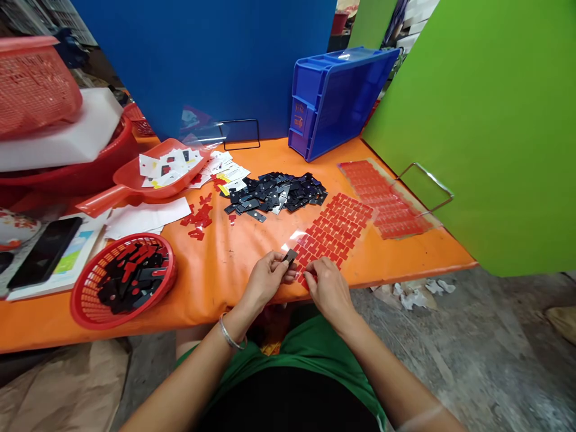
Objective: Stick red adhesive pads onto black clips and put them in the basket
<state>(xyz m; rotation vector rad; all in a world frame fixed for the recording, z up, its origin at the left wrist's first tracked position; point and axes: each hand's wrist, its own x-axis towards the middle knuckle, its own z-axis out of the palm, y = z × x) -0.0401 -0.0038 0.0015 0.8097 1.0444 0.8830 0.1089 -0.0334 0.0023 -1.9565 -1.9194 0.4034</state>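
Note:
My left hand pinches a small black plate between thumb and fingers, near the table's front edge. Just to its right, my right hand is closed with fingertips together at the near end of a clear sheet of red T-shaped stickers. Whether a sticker is between those fingertips is too small to make out. Beyond the hands lies a heap of black plates. A red basket at the left holds black pieces, some with red on them. Loose red pieces lie between basket and heap.
A red dustpan with white and yellow scraps stands at the back left. A phone lies near the basket. A blue crate leans on its side at the back. Another red sheet lies by the green panel.

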